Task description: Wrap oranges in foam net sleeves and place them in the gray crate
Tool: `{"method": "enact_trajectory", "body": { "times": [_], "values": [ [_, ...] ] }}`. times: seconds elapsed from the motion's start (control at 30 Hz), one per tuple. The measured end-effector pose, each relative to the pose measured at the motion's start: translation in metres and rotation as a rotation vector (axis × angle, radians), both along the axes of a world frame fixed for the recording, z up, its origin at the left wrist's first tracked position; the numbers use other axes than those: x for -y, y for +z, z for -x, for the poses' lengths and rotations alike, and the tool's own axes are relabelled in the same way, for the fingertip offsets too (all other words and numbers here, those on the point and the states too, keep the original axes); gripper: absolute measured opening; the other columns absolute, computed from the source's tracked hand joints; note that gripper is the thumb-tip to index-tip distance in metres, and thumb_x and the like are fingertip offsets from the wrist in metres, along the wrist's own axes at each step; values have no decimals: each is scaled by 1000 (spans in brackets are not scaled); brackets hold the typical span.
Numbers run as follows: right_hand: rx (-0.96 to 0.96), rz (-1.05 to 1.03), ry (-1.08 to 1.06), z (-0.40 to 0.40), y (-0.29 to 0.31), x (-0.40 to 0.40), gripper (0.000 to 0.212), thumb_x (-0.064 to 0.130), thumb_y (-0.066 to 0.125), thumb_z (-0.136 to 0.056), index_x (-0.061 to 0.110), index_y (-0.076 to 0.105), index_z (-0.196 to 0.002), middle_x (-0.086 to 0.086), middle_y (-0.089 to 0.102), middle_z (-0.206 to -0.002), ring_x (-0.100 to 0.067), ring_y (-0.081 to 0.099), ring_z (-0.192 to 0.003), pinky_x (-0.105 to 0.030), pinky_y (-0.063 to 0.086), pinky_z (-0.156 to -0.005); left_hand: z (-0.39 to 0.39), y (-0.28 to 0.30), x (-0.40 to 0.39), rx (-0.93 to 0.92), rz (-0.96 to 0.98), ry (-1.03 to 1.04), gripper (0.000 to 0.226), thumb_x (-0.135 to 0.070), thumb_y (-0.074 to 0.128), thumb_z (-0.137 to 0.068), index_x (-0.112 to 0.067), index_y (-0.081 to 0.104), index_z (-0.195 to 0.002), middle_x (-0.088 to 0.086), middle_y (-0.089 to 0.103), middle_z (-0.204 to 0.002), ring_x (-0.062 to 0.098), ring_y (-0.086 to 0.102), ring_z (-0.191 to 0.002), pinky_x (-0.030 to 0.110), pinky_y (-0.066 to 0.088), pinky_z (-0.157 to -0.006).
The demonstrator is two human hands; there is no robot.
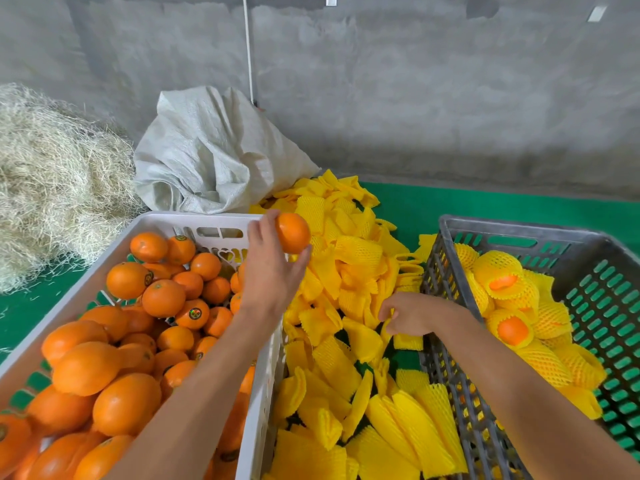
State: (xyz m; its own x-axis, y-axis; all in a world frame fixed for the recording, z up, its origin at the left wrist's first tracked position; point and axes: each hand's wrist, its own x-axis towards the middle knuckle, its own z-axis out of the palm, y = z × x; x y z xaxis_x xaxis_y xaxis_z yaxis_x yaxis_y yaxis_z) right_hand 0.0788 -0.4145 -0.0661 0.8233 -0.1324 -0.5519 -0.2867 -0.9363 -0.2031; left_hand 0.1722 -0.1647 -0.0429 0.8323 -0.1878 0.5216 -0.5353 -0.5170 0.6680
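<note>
My left hand (268, 268) was closed around a bare orange (293, 233), thumb on one side and fingers curled under the other, holding it up above the far right corner of the white crate (86, 282). My right hand (412, 313) was down on the pile of yellow foam net sleeves (346, 306), fingers pinched together on one sleeve near the gray crate's left wall.

The white crate sat on my left, heaped with loose oranges (162, 297), several carrying small round stickers. The sleeves lay in a loose heap between the two crates, running from the near edge back toward the wall. The gray crate (519, 233) stood on my right, its slotted floor showing green beneath, and wrapped oranges (512, 330) lay piled along its left side, orange skin showing at the open ends of two sleeves.

Everything rested on a green surface (485, 202). Behind the white crate, a crumpled white woven sack (214, 154) leaned against the gray concrete wall (415, 98), and a mound of dry straw (52, 181) sat far left.
</note>
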Motion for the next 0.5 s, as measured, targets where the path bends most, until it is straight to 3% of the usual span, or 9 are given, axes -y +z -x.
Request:
{"method": "enact_trajectory", "body": {
  "times": [0.1, 0.17, 0.23, 0.3, 0.4, 0.47, 0.5],
  "values": [
    [-52, 102, 18, 8, -5, -20, 49, 28, 67, -96, 5, 56, -138, -19, 59, -137, -36, 59, -123, -48, 52, -102, 30, -12, 34, -19, -201, -141, 74, -46, 78, -88, -21, 38, -145, 5, 48, -136, 25, 57, -115, 37, 54, -85],
    [-84, 146, 28, 12, -10, -31, 55, 37, 66, -97, 6, 52, -140, -13, 59, -135, -32, 59, -120, -44, 52, -100, 35, -24, 41, -6, -438, -154, 74, -51, 75, -87, -19, 39, -144, 6, 52, -134, 29, 57, -119, 40, 54, -87],
    [-122, 182, 5, 14, -18, -42, 57, 47, 60, -99, 8, 48, -138, -9, 61, -122, -25, 62, -103, -37, 53, -89, 28, -28, 38, -79, -548, -184, 76, -53, 74, -87, -19, 38, -144, 6, 52, -134, 29, 55, -123, 40, 52, -91],
    [-99, 181, -89, 12, -30, -55, 48, 46, 55, -102, 9, 51, -132, -9, 62, -115, -24, 63, -94, -36, 50, -80, 20, -31, 32, -147, -596, -217, 78, -51, 75, -86, -20, 35, -146, 6, 51, -136, 29, 53, -126, 40, 51, -94],
    [68, 219, -197, 6, -44, -69, 23, 22, 56, -101, 13, 61, -121, -7, 65, -114, -26, 66, -107, -33, 48, -74, 19, -33, 31, -159, -603, -237, 79, -49, 76, -84, -19, 35, -144, 6, 52, -135, 30, 56, -123, 39, 51, -92],
    [173, 183, -244, -1, -38, -64, 8, 23, 58, -98, 17, 62, -100, -6, 66, -103, -26, 67, -99, -32, 45, -67, 20, -35, 32, -172, -536, -240, 76, -47, 78, -82, -16, 37, -138, 6, 52, -130, 30, 58, -116, 39, 50, -84],
    [236, 95, -304, -3, -28, -58, 15, 30, 59, -96, 18, 59, -87, -5, 65, -93, -27, 68, -91, -33, 46, -63, 21, -35, 32, -183, -495, -246, 75, -46, 79, -80, -15, 37, -134, 5, 51, -127, 30, 58, -111, 37, 48, -79]
  ]
}}
